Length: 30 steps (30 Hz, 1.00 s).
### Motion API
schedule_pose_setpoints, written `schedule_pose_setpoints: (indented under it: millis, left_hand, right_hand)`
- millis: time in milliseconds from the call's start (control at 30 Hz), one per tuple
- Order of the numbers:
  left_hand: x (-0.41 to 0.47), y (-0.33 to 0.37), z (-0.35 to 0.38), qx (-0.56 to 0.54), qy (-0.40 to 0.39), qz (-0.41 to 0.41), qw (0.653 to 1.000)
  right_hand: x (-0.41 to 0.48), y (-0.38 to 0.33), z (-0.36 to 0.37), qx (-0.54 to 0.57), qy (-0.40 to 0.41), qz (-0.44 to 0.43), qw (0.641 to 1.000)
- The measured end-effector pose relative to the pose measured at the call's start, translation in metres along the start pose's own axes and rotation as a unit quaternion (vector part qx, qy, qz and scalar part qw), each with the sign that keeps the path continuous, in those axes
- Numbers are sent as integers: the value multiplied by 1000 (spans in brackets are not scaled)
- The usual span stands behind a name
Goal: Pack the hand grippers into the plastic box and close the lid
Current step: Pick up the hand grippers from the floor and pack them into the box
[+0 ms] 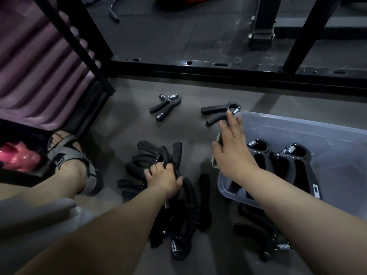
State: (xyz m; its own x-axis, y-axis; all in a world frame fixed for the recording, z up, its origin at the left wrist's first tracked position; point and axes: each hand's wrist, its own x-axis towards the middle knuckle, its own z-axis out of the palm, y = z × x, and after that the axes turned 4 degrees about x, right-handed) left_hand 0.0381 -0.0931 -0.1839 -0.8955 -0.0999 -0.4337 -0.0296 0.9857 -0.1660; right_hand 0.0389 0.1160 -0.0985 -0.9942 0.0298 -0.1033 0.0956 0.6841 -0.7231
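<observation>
A clear plastic box [325,132] sits on the floor at the right, with two black hand grippers [286,157] lying inside it. My right hand [232,143] stretches out with straight fingers over the box's left corner, its fingertips touching a loose black gripper [216,112] just beyond the box. My left hand [162,177] grips handles in a pile of several black grippers [151,165] at the centre. Another gripper [164,107] lies alone farther back. More grippers [260,239] lie in front of the box. No lid shows.
A black metal rack frame [218,66] crosses the floor behind the grippers. Purple rolled mats [39,76] fill the rack at the left. My sandalled foot [69,161] rests at the left beside a pink object [17,155].
</observation>
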Motion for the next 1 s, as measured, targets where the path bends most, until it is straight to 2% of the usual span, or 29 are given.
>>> schedule_pose_setpoints:
  millis: [67,133,233,267,500,567,633,700,733,800,900,1000]
  left_hand:
    - [-1,-5,-13,-106,35,-45,993]
    - [-1,-11,-29,-171,35,-66,982]
    - [-8,-14,-35,-105,-31,18,994]
    - [-12,-13,-35,-114,-56,28,991]
    - [-35,5,-22,-218,-139,26,966]
    - [-44,15,-13,-231,-123,37,964]
    - [-52,20,-12,-126,8,63,990]
    - [-50,22,-15,19,143,161,976]
    - [-46,21,-18,64,157,220,961]
    - [-38,21,-23,126,147,285,939]
    - [-29,16,-27,181,148,320,918]
    - [-23,5,-28,137,142,312,929]
  right_hand:
    - [-1,0,-1,2,2,-3,1000]
    - [-3,-1,-4,11,-8,1,1000]
    - [-5,-2,-10,6,-32,5,999]
    - [-5,-1,-12,-2,-39,3,999]
    - [-18,5,-17,-17,-83,-13,996]
    - [-18,6,-17,-14,-86,-12,996]
    - [-17,6,-15,-10,-84,-11,996]
    - [-17,6,-12,-4,-77,-9,997]
    - [-18,5,-11,0,-71,-9,997]
    - [-19,5,-9,10,-63,-6,998]
    - [-19,6,-8,16,-56,-10,998]
    - [-17,7,-7,15,-57,-11,998]
